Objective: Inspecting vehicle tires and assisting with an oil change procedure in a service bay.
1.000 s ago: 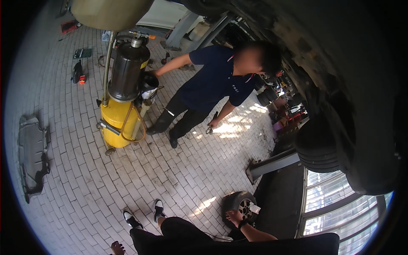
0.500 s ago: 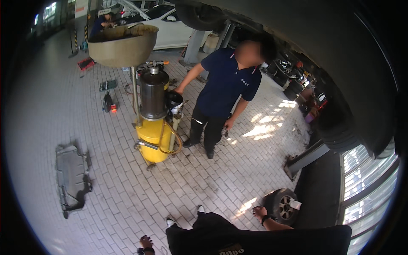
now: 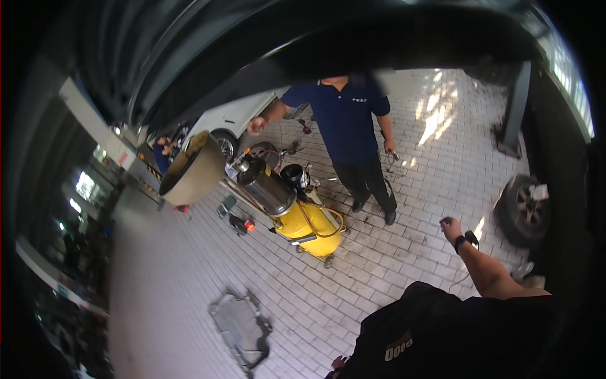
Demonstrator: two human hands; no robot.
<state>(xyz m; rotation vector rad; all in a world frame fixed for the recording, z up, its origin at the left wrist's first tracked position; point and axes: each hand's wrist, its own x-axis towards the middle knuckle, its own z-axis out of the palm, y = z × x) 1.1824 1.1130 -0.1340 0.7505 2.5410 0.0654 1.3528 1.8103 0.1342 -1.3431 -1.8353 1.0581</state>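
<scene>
My right hand (image 3: 451, 228) hangs over the paving at the right, a dark band on its wrist. Its fingers are loosely bent and apart, with nothing visible in them. At the lower edge, part of my left hand (image 3: 339, 362) shows beside my dark shirt; its fingers look loose and I see nothing in them. Neither hand touches anything that I can make out. Ahead stands a yellow wheeled oil drainer (image 3: 310, 228) with a dark clear cylinder and a wide catch bowl (image 3: 195, 172). Beyond it stands a person (image 3: 350, 126) in a navy shirt, one hand raised, the other low with a small item.
A removed wheel (image 3: 525, 211) leans at the right near a lift post (image 3: 516, 110). A grey undertray (image 3: 242, 330) lies on the paving. A dark bottle (image 3: 238, 225) and a green case (image 3: 226, 205) lie left of the drainer. A dark vehicle underside (image 3: 379, 39) hangs overhead.
My view has turned left and tilted, so the drainer, undertray and wheel appear shifted. The person's hand has come off the drainer and is raised. My hands still look free.
</scene>
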